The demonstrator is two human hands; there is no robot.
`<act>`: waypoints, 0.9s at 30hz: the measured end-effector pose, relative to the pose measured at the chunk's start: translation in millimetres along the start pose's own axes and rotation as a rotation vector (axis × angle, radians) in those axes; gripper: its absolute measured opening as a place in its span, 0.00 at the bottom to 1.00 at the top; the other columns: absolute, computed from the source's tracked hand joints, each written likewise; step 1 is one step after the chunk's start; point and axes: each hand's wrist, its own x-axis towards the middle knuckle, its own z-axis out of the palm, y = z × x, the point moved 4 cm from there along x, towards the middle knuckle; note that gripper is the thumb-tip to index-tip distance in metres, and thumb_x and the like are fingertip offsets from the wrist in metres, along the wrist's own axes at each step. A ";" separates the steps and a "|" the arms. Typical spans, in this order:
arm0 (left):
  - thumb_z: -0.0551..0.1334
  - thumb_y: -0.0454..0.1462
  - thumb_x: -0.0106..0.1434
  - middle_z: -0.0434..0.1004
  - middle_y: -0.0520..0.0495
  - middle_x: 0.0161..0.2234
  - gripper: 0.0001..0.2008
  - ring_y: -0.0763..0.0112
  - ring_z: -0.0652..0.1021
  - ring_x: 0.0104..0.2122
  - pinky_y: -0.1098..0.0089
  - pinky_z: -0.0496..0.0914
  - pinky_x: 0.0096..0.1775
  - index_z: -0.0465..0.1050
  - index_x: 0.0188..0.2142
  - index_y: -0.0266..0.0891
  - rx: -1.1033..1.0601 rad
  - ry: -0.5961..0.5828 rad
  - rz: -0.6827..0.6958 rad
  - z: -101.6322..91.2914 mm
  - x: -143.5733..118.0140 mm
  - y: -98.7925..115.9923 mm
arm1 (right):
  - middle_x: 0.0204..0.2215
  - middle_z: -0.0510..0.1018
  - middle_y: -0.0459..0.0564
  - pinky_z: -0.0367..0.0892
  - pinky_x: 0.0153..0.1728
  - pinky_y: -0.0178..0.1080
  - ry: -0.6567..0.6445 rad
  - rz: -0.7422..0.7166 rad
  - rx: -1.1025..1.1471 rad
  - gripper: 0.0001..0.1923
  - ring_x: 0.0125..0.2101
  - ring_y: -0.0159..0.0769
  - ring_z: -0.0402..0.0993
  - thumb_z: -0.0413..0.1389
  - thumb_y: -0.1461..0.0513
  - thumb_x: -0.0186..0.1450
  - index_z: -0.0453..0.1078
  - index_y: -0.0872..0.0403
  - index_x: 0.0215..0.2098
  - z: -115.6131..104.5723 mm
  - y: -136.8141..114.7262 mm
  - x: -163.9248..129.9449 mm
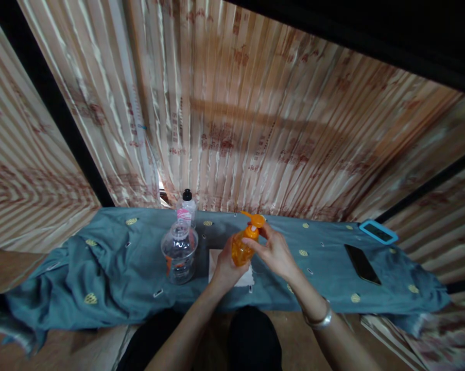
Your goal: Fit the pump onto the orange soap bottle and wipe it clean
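An orange pump bottle (240, 251) is held up a little above the cloth-covered table, tilted to the right. My left hand (225, 268) wraps around the bottle's body from the left. At its neck, the fingers of my right hand (273, 251) close on the collar of the orange pump head (257, 221), whose nozzle points left. Beneath the hands lies a white sheet like a folded tissue (244, 279), partly covered by my left hand. To the left stands a clear, open-mouthed plastic container (181, 257).
Behind the clear container stands a clear bottle with a pink label and black cap (186, 208). A dark phone (362, 264) and a blue-framed digital device (378, 232) lie at the right. The grey-blue patterned cloth (120, 263) has loose folds at the left. Striped curtains (232, 113) hang behind.
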 end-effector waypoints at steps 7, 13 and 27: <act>0.64 0.27 0.50 0.79 0.46 0.47 0.30 0.62 0.80 0.43 0.62 0.75 0.46 0.65 0.53 0.41 -0.003 -0.021 0.020 -0.9 -0.6 4.3 | 0.54 0.76 0.56 0.64 0.58 0.48 -0.159 -0.038 0.110 0.26 0.57 0.45 0.70 0.59 0.48 0.62 0.65 0.53 0.53 -1.6 1.9 -1.2; 0.65 0.28 0.50 0.79 0.46 0.46 0.30 0.62 0.80 0.42 0.62 0.75 0.45 0.65 0.53 0.41 0.010 -0.008 0.001 -0.5 -0.7 1.6 | 0.43 0.81 0.57 0.67 0.50 0.53 0.043 0.022 0.021 0.21 0.45 0.50 0.77 0.60 0.50 0.62 0.70 0.54 0.46 1.8 1.9 -0.8; 0.66 0.27 0.50 0.80 0.47 0.46 0.30 0.62 0.81 0.43 0.62 0.76 0.46 0.65 0.53 0.42 -0.012 -0.007 -0.005 -1.2 -0.9 3.2 | 0.39 0.81 0.60 0.70 0.44 0.54 0.109 0.079 -0.042 0.22 0.40 0.53 0.79 0.59 0.46 0.60 0.69 0.55 0.40 4.6 3.2 -2.8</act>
